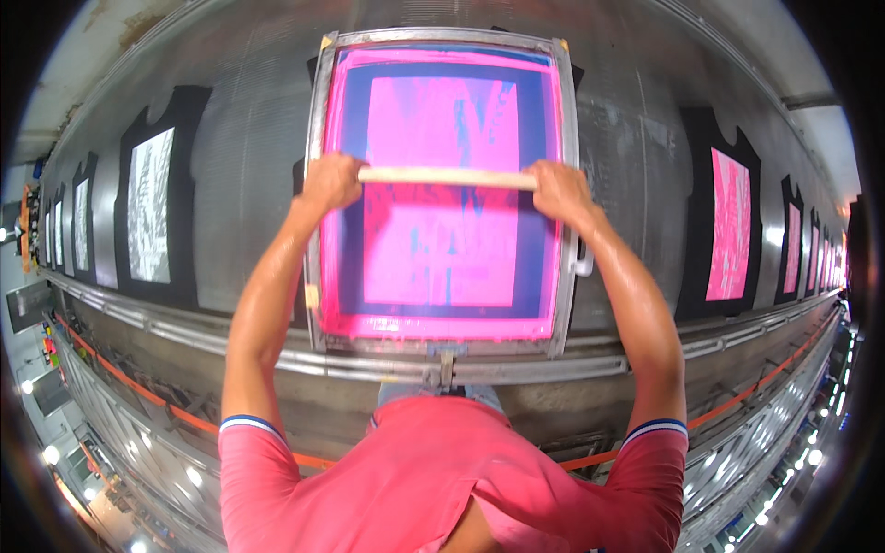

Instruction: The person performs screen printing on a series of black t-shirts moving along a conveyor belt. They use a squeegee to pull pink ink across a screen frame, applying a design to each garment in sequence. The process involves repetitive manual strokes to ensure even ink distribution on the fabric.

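Note:
Both my hands grip one wooden-handled squeegee (447, 177), which lies crosswise over the middle of a screen printing frame (313, 235). My left hand (334, 181) is closed around its left end, and my right hand (559, 192) around its right end. Pink ink (442, 267) covers much of the mesh inside a dark blue border, with streaks of blue showing through. The squeegee's blade is hidden beneath the handle. The frame lies flat on a long grey table, directly in front of me, over a dark garment that shows only at its edges.
On the table (249, 120) to the left lie black shirt pieces with white prints (150, 205). To the right are black pieces with pink prints (730, 226), several in a row. A metal rail (369, 367) runs along the near edge, with a clamp (446, 369) at the frame.

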The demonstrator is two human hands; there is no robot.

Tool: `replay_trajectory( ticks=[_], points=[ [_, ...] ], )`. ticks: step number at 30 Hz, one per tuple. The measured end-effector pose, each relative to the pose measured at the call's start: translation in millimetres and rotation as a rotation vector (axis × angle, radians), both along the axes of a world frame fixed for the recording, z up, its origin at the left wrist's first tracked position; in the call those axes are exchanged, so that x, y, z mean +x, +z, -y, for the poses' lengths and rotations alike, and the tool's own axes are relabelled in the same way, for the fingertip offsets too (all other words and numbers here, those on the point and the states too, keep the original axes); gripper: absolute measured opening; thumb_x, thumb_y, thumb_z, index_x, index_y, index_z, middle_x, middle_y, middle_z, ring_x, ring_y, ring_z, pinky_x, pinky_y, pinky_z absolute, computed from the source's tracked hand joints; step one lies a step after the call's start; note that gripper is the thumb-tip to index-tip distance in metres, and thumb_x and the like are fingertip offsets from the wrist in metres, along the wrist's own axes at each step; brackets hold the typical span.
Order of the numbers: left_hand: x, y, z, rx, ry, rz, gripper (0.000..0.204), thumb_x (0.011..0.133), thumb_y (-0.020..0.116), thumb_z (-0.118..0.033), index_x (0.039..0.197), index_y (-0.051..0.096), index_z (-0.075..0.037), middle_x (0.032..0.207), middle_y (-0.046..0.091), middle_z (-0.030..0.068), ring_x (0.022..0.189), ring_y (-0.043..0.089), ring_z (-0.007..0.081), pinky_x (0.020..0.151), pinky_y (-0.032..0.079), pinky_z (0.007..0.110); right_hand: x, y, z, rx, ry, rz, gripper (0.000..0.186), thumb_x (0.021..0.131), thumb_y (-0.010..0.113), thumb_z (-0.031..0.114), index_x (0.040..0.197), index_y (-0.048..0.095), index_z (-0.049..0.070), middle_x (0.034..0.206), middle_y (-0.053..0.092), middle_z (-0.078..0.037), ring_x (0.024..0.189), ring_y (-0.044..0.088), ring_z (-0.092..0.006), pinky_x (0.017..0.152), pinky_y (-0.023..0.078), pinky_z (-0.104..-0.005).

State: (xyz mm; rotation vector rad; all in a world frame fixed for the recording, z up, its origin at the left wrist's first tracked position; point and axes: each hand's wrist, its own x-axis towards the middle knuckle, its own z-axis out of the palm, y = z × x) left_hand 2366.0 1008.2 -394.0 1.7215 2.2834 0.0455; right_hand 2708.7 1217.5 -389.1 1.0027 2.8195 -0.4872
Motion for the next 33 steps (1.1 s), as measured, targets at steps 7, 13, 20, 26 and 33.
replay_trajectory(
  ticks=[7, 13, 20, 26, 33],
  points=[
    [-119.6, -17.9, -186.5, 0.074, -0.002, -0.123, 0.026, 0.079, 0.061, -0.016, 0.098, 0.078, -0.013, 0.087, 0.073, 0.0195, 0.089, 0.072, 0.0371, 0.08, 0.058, 0.047, -121.3, -1.2, -194.8, 0.025, 0.02, 0.149, 0.036, 0.075, 0.057, 0.012, 0.105, 0.076, 0.015, 0.098, 0.073, -0.02, 0.094, 0.071, -0.0395, 0.085, 0.055, -0.0493],
    [-145.4, -28.3, -228.6, 0.02, -0.021, -0.117, 0.035, 0.071, 0.061, -0.012, 0.103, 0.077, -0.009, 0.093, 0.072, 0.023, 0.093, 0.068, 0.0412, 0.086, 0.055, 0.047, -150.9, -14.7, -239.7, 0.055, 0.012, 0.221, 0.039, 0.072, 0.056, 0.012, 0.105, 0.077, 0.016, 0.099, 0.073, -0.022, 0.095, 0.07, -0.0424, 0.088, 0.053, -0.0524],
    [-141.7, -40.2, -203.7, 0.165, -0.034, -0.119, 0.044, 0.07, 0.059, -0.009, 0.11, 0.076, -0.014, 0.084, 0.07, 0.0214, 0.083, 0.068, 0.0408, 0.08, 0.055, 0.048, -139.3, -19.4, -224.4, 0.138, 0.061, 0.215, 0.028, 0.074, 0.058, 0.012, 0.097, 0.074, 0.012, 0.095, 0.072, -0.019, 0.092, 0.069, -0.0394, 0.079, 0.054, -0.0503],
    [-101.8, -39.1, -146.8, 0.056, -0.012, -0.101, 0.048, 0.073, 0.057, -0.008, 0.114, 0.077, -0.022, 0.075, 0.069, 0.0171, 0.072, 0.068, 0.038, 0.07, 0.055, 0.047, -99.5, -22.4, -153.4, 0.12, 0.053, 0.105, 0.046, 0.079, 0.051, 0.003, 0.115, 0.074, 0.022, 0.1, 0.068, -0.007, 0.094, 0.067, -0.0361, 0.082, 0.054, -0.0499],
    [-41.0, -37.9, -42.4, 0.094, -0.025, -0.05, 0.043, 0.072, 0.061, -0.008, 0.109, 0.078, -0.02, 0.065, 0.067, 0.0147, 0.06, 0.066, 0.0342, 0.06, 0.054, 0.045, -33.9, -17.2, -45.6, 0.081, 0.089, 0.082, 0.044, 0.078, 0.052, 0.0, 0.115, 0.073, 0.011, 0.098, 0.067, -0.009, 0.091, 0.068, -0.0341, 0.079, 0.055, -0.0472]
  ],
)
